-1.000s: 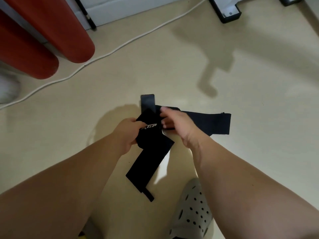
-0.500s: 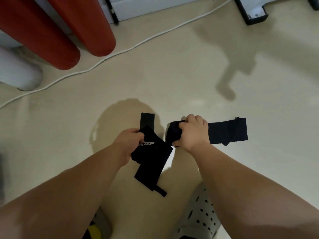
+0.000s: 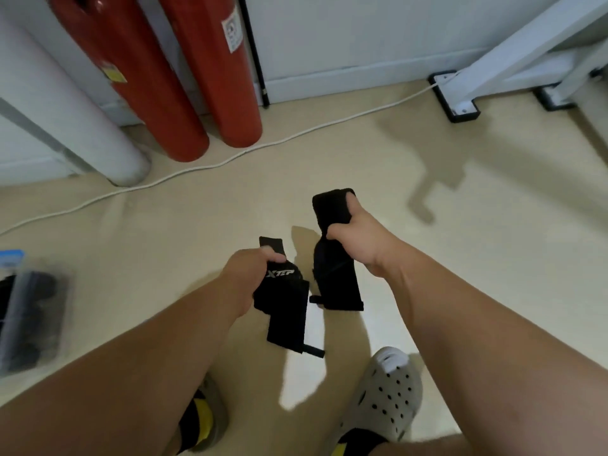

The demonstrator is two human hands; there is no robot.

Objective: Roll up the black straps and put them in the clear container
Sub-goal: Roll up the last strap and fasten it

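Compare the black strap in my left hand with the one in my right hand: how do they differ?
The left-hand strap shows a white XTEP logo; the right-hand strap shows plain black. The left hand grips its strap near the top end, while the right hand grips its strap around the middle, a part sticking up above it. Both are black and hang loose.

- Bare floor (image 3: 362,179) lay open ahead, crossed by a white cable (image 3: 197,169).
- Two red cylinders (image 3: 184,93) and a white pipe (image 3: 65,103) blocked the far left.
- The clear container (image 3: 33,317) sat at the left edge, with bare floor beside it.
- A frame foot (image 3: 460,110) stood far right.
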